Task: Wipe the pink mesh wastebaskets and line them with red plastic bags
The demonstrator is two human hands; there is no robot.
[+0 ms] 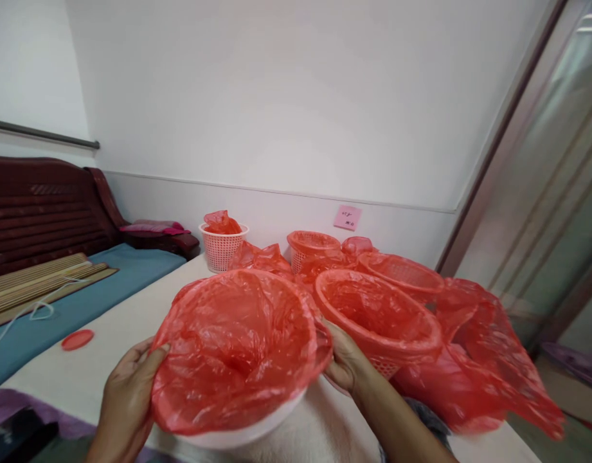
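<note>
A white basket lined with a red plastic bag (238, 354) is tilted toward me above the table, the bag folded over its rim. My left hand (132, 389) grips the left side of the lined rim, thumb on top. At the right side, my right hand (341, 357) holds the bag's edge and the rim; its fingertips are partly hidden. Close beside it stands another basket with a red bag over its rim (380, 312). More red-lined baskets (315, 242) stand behind.
A white basket (222, 249) with red plastic inside is at the back. Loose red bags (488, 347) hang over the table's right side. A red disc (77, 339) lies on the white table (122, 315). A dark wooden bench (45, 206) is left; a pink note (348, 217) is on the wall.
</note>
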